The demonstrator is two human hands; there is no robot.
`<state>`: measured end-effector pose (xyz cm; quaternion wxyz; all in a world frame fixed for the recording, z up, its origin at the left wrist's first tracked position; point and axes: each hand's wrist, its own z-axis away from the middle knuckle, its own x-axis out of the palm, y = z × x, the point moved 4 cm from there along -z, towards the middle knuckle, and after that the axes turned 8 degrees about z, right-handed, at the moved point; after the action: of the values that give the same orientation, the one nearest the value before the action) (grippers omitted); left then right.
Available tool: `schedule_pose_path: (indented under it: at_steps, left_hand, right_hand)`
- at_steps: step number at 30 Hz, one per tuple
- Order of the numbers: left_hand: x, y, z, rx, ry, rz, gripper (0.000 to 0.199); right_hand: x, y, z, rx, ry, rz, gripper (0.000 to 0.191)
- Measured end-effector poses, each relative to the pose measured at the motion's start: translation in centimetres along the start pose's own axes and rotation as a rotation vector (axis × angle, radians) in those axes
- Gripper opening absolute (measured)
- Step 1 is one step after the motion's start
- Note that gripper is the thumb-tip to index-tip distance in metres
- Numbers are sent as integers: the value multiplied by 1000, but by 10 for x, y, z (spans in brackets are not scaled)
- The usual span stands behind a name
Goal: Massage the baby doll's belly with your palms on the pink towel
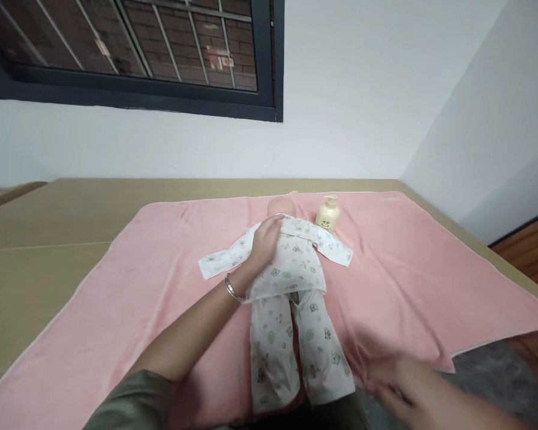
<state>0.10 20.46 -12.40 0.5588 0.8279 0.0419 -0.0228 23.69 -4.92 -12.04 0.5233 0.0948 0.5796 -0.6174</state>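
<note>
A doll point(281, 206) lies on a pink blanket point(152, 286), dressed in a white printed top point(296, 269) and matching trousers point(273, 352). Only its bald head shows above the collar. My left hand point(266, 240) rests on the upper part of the top, its fingers near the collar and laid flat. At the lower right, my right hand point(397, 382) is smeared by motion beside the blanket's front edge, near a trouser leg. Whether it holds the blanket cannot be made out. Both sleeves of the top are spread out sideways.
A cream pump bottle point(327, 215) stands on the blanket, right of the doll's head. Under the blanket is a wooden table point(40, 233) against a white wall. A dark-framed barred window point(161, 98) is at upper left.
</note>
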Motion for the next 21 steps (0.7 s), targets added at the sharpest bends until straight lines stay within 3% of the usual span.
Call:
schedule_pose_path:
  at_steps: [2,4,6,8,10,13,21]
  left_hand:
    - [19,15,-13,-79,-43,303,40]
    - [46,25,-30,-278,-115,607,46]
    - [71,31,-47,-492,-125,779,53]
    - [91,35,-60,-627,-107,862,64]
    - [102,39,-68,-680,-89,901,70]
    - [108,42,-71,-705,-83,966,67]
    - [92,43,-61,-769,-72,1226,61]
  right_hand:
    - [-45,-6,-24,-110,207,119,39]
    - [-95,-9,-60,-157,524,249,38]
    - [-139,-6,-100,-71,862,362,36]
    - [-168,-5,-142,5,1017,434,34]
    - [-180,-6,-179,64,994,460,42]
    - [-180,-9,-213,143,922,525,44]
    - [-164,-17,-238,369,826,717,62]
